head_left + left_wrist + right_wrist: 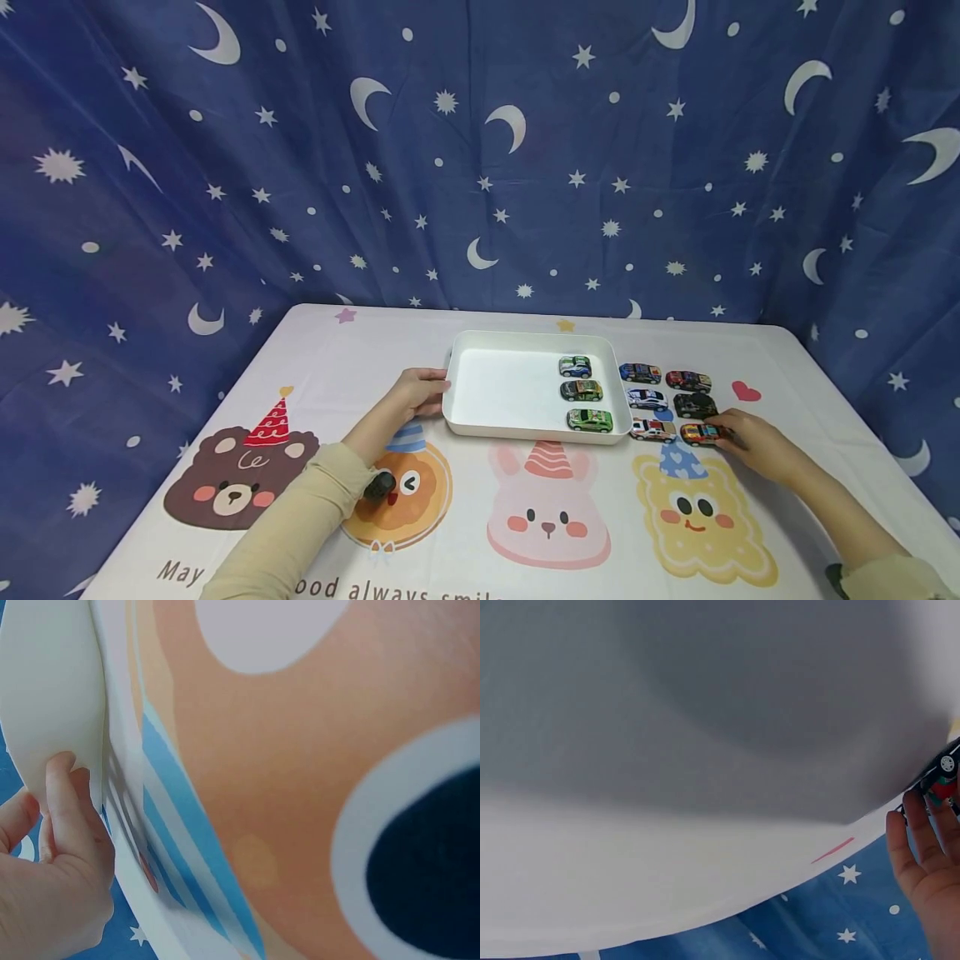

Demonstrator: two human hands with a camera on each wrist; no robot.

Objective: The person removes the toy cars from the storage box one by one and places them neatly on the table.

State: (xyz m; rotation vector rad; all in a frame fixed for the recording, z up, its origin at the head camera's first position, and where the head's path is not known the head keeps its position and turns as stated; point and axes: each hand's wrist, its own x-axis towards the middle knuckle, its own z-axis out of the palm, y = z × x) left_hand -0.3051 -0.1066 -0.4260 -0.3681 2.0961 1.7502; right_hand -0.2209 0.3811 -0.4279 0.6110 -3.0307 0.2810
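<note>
A shallow white tray stands on the table. My left hand grips its left wall; in the left wrist view the fingers lie against the tray's outer side. Inside, along the right end, three toy cars sit in a column: a white-blue one, a dark green-orange one and a green one. My right hand holds the rear end of a red-yellow toy car right of the tray. The right wrist view shows its fingers close to the cars, partly cut off by the frame.
More toy cars stand in two columns beside the tray: blue, white-purple, white-orange, dark red and black. A white tablecloth printed with cartoon animals covers the table. Behind hangs a blue star-and-moon curtain.
</note>
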